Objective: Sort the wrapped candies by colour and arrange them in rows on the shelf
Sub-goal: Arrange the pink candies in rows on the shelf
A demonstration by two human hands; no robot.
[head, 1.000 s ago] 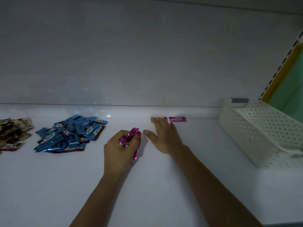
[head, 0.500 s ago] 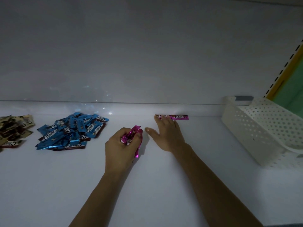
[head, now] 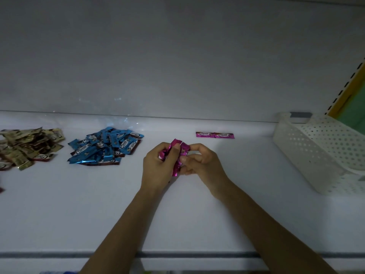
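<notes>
- Both forearms are reaching in from the bottom of the frame, and the hands are meeting at the centre, just above the shelf [head: 197,214].
- The left hand [head: 158,167] is gripping a bunch of pink candies [head: 178,153], its fingers [head: 171,153] curling round the upright wrappers.
- The right hand [head: 203,165] is pinching the right side of the same bunch between thumb and bent forefinger, with its other fingers tucking under.
- A pink pair [head: 214,135] is lying flat and end to end, touching, up and to the right of the hands near the back wall; each wrapper is showing "Choco".
- A blue pile [head: 104,148] is lying left of centre, its wrappers also reading "Choco".
- A gold pile [head: 27,147] is sitting at the left edge, its writing too small to read.
- A white basket [head: 308,155] is standing at the right edge.
</notes>
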